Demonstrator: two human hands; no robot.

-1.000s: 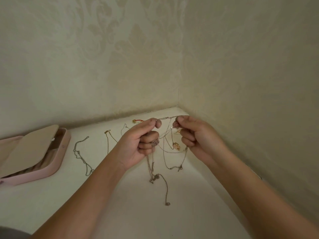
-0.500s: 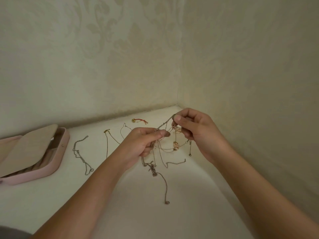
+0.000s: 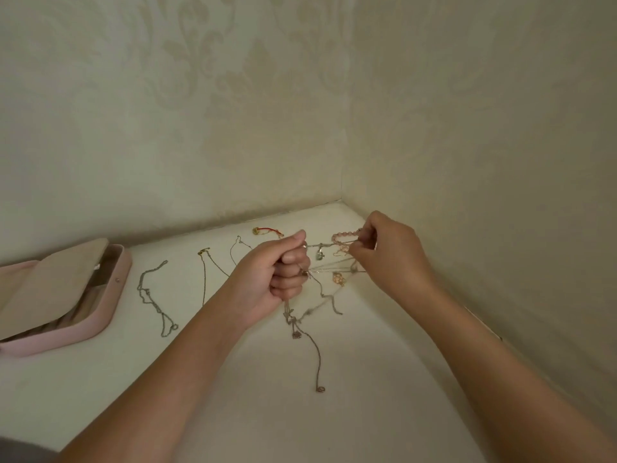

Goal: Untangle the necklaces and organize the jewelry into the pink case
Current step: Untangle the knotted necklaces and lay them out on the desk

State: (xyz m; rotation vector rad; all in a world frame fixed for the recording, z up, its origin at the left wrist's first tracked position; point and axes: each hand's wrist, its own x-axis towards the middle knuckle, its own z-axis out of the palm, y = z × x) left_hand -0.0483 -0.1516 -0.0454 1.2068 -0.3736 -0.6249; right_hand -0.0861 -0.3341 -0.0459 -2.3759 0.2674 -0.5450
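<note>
- While the left hand (image 3: 270, 279) is clenched in a fist around several strands of the tangled necklaces (image 3: 291, 318), the right hand (image 3: 390, 259) pinches other strands of the same tangle between its thumb and curled fingertips.
- Thin chains run taut across the gap between the two hands, and a small pendant (image 3: 320, 254) hangs from the uppermost one, just beside the left knuckles.
- A rose-gold charm (image 3: 338, 278) dangles lower in that gap, nearer the right hand.
- Below the left fist the tangle drops to the white table (image 3: 253, 412), where one long chain trails towards the person and ends in a small round pendant (image 3: 320, 389).
- A pink bead bracelet (image 3: 344, 236) shows just beyond the right hand's fingertips; whether it is lifted or lying on the table I cannot tell.
- A red cord bracelet (image 3: 268, 231) lies on the table beyond the left hand, near the back wall.
- To the outer side of the left hand, two fine chains, one gold (image 3: 203, 279) and one silver (image 3: 241, 243), pass partly behind the wrist.
- Further out on that side lies a separate silver chain (image 3: 155, 295), apart from both hands.
- The pink case (image 3: 113, 295) sits furthest out on the left hand's side, well apart from it, open, with a beige flap (image 3: 50, 282) over its inside.
- Pale patterned walls (image 3: 233, 111) meet in a corner beyond the hands.
</note>
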